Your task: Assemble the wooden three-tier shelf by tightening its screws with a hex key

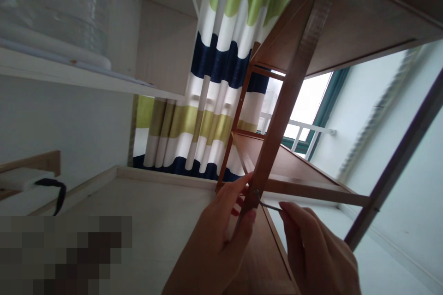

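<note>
A brown wooden shelf rack [287, 87] stands tilted in the view, with several shelf boards between its posts. My left hand [221, 235] is closed around the nearest post, thumb on one side and fingers on the other, just below a small bolt [256, 191]. Between the fingertips of my right hand [311, 239] is the long arm of a thin metal hex key [270, 206]. Its bent end meets the bolt head in the post. The ends of the left fingers are partly hidden behind the wood.
A striped curtain [207, 124] hangs behind the rack, beside a window [308, 106] with a white railing. A white desk or shelf unit [166, 46] juts out at upper left. A white plug with a black cable [57, 184] is low on the left wall.
</note>
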The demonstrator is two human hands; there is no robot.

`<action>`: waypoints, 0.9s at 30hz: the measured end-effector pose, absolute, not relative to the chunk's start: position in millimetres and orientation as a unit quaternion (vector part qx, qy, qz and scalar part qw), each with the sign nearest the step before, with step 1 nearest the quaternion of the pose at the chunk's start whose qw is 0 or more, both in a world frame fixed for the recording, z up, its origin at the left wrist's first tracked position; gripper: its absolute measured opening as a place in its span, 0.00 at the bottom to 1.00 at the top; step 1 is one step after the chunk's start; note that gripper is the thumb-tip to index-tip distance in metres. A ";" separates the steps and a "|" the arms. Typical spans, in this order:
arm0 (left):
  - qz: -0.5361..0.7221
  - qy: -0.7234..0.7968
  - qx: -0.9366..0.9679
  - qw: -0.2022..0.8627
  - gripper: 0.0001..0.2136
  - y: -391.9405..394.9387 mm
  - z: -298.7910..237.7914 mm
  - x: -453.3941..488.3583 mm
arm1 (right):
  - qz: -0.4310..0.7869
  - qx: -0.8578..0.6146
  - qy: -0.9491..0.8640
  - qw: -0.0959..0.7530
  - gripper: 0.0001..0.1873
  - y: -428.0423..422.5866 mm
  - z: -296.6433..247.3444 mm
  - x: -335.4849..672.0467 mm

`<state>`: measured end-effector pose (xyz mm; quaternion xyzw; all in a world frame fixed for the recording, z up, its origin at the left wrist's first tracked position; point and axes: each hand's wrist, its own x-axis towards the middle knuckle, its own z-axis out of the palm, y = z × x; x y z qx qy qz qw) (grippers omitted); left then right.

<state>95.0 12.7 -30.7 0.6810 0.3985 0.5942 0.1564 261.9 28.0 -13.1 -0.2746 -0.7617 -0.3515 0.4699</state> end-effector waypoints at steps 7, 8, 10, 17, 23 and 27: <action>0.616 0.354 0.671 0.213 0.19 16.1 -37.1 86.2 | -0.282 -0.253 -0.800 0.465 0.07 28.8 -28.3 254.1; 0.619 0.343 0.671 0.220 0.19 16.8 -37.2 85.0 | -0.287 -0.241 -0.810 0.452 0.07 29.0 -28.8 253.0; 0.623 0.326 0.673 0.230 0.18 18.6 -37.3 82.9 | -0.287 -0.218 -0.835 0.416 0.08 29.3 -29.0 250.5; 0.638 0.286 0.668 0.254 0.18 33.4 -39.8 77.3 | -0.312 -0.178 -0.858 0.367 0.16 27.9 -23.1 228.0; 0.651 0.218 0.684 0.248 0.17 49.2 -43.2 72.1 | -0.289 -0.176 -0.849 0.406 0.13 22.6 -9.2 204.4; 0.658 0.212 0.679 0.246 0.17 44.5 -36.4 75.8 | -0.301 -0.191 -0.839 0.412 0.12 17.3 -6.1 197.4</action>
